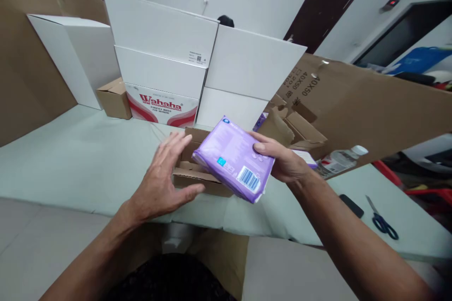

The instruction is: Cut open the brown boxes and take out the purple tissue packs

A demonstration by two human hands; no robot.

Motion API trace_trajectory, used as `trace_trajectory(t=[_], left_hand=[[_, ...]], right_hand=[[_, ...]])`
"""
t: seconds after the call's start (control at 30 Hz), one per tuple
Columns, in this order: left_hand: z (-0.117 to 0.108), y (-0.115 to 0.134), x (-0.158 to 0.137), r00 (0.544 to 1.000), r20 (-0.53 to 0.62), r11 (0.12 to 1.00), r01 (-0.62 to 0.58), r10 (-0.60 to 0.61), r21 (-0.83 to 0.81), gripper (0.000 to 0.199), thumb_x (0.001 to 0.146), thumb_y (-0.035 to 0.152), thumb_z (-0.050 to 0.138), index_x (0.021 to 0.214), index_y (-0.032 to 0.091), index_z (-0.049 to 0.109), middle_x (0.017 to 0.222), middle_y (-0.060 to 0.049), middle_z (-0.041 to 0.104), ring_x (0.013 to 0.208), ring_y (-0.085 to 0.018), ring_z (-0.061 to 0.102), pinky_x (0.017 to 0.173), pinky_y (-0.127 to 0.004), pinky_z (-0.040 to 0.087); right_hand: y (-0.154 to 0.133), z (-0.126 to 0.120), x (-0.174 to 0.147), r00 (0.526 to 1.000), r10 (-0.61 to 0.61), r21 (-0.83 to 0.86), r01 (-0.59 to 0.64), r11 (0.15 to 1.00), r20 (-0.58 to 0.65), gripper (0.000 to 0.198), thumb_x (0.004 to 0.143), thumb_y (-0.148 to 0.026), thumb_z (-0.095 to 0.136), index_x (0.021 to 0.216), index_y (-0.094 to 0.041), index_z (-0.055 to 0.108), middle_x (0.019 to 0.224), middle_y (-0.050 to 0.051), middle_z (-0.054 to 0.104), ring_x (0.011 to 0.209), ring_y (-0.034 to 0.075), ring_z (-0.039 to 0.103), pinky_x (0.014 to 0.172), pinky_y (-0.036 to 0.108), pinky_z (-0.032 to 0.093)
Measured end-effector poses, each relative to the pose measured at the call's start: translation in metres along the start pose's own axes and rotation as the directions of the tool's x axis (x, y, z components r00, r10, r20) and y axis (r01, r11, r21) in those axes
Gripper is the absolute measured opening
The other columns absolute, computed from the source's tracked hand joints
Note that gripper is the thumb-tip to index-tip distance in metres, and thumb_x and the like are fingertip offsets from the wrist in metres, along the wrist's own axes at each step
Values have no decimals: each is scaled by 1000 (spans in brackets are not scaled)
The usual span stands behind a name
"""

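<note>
A purple plastic-wrapped packet with a barcode is held up by my right hand, thumb on its face and fingers behind. What the packet contains cannot be told. Below and behind it stands an open brown cardboard box, partly covered by the packet. My left hand is at the left side of that box, thumb and fingers spread apart, holding nothing. The packet is tilted over the right part of the box.
A Wahaha carton and white panels stand at the back, with a small brown box beside them. On the right are an opened carton, a plastic bottle, a dark flat object and scissors.
</note>
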State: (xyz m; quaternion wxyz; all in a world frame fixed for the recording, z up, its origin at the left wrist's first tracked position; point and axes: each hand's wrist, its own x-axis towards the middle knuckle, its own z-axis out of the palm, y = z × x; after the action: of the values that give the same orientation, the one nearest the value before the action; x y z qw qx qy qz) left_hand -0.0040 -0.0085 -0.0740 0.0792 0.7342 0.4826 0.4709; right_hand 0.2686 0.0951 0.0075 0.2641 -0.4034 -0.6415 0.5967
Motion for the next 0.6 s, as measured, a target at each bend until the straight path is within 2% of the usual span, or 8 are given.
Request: trace_trajectory(t=[0.1,0.23,0.33,0.47,0.53,0.6], left_hand=[[-1,10,3,984,176,958,77,-29,-275,106,81,51,84,166,35,23,171,-15,33,152,-40,41,120,-57,42],[9,12,1,981,193,852,96,6,-514,120,76,52,88,168,41,11,174,-12,26,155,-41,36,116,-53,49],[14,12,2,981,195,820,93,22,-565,130,70,53,92,169,39,10,172,-13,32,154,-43,38,115,-54,50],[16,16,6,979,205,791,135,-12,-596,133,64,53,95,169,35,15,163,-15,46,143,-44,52,112,-55,52],[19,16,8,981,189,745,157,-43,-648,130,65,57,93,168,34,17,161,-15,48,140,-43,55,111,-54,53],[22,14,9,982,162,695,183,-96,-696,127,67,64,90,168,33,19,161,-16,47,139,-42,56,110,-53,54]], right_hand=[[2,6,-7,997,17,55,-21,998,73,73,75,-49,73,139,-16,62,130,16,72,102,29,74,84,40,62],[2,9,-12,983,28,38,-36,999,181,74,76,-48,72,142,-16,59,139,17,68,111,30,72,88,41,61],[0,11,-14,982,39,-12,-37,999,185,71,83,-51,67,144,-16,56,146,18,63,120,31,69,92,42,60],[-2,13,-18,993,32,-45,-27,999,112,66,100,-62,37,146,-17,54,150,18,61,132,31,63,101,44,57],[0,13,-22,996,16,-12,-15,1000,91,73,101,-67,26,150,-19,51,151,18,59,131,33,63,100,48,57],[2,12,-27,999,-25,30,24,999,45,79,98,-74,26,153,-21,47,155,18,55,130,35,63,97,51,58]])
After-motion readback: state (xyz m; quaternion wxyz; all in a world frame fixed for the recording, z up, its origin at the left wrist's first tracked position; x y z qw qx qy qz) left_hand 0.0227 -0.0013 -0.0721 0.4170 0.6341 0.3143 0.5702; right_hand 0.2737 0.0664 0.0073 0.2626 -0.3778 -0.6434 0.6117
